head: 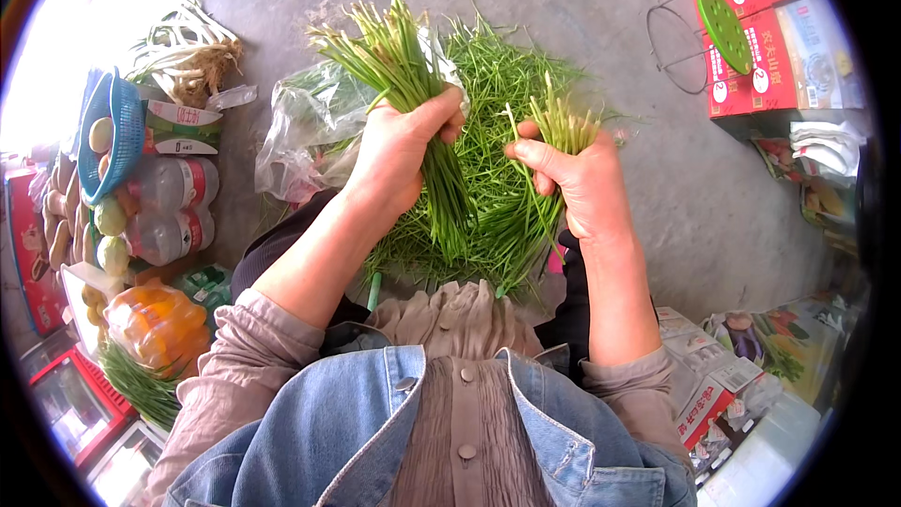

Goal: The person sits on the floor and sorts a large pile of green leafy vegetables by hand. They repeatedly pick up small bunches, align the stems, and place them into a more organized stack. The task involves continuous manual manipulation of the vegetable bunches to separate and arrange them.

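Note:
My left hand [408, 141] is closed around a thick bundle of long green stalks [394, 56], which look like garlic chives. Their pale cut ends point up and away from me, and the leaves hang below my fist. In my right hand [577, 162] is a smaller bunch of the same greens [559, 116], pale ends up. One stalk [517, 134] stands apart from that bunch, between my right thumb and fingers. Beneath both hands spreads a loose heap of green leaves [493, 77] on the concrete floor. A clear plastic bag [295, 134] lies against the heap's left side.
Scallions with roots [193, 60] lie at the upper left, above a blue plastic basket [116, 134] and shrink-wrapped bottles [172, 208]. An orange bag [158, 327] sits lower left. Red cartons [750, 49] and a green-seated stool [725, 29] stand right. More boxes [725, 380] lie lower right.

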The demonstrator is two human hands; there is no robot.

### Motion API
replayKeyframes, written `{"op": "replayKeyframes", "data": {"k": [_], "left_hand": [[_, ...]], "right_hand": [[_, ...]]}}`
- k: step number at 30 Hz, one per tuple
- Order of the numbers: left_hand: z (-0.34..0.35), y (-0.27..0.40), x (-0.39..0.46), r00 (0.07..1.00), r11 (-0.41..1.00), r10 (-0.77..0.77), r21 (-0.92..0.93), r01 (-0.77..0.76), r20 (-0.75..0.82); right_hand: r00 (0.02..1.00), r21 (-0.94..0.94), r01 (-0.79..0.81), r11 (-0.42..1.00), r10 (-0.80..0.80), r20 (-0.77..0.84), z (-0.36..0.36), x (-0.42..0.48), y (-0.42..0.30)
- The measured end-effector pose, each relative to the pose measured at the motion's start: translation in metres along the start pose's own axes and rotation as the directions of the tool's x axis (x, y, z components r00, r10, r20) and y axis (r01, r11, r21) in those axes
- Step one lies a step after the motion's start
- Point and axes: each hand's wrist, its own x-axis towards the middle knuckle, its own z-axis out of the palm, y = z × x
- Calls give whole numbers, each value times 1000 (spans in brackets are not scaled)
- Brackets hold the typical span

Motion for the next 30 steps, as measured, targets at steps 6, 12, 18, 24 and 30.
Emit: {"op": "replayKeyframes", "data": {"k": [6,12,18,24,30], "left_hand": [[13,-5,-10,995,996,56,62,-62,87],[6,-9,-2,987,987,113,130,-98,-115],[0,5,-3,971,984,-170,-26,176,169],[2,4,-13,791,923,-228,-133,361,568],[8,-6,-15,695,906,-311,-20,423,649]], "right_hand": [[999,-47,-17,999,19,35,7,-2,2],[999,-77,-17,997,19,35,4,-2,5],[990,-68,91,994,-97,-101,-14,4,-7],[967,-95,179,979,-192,-166,-40,8,-17],[987,35,154,987,-152,-60,-13,2,-15]]}}
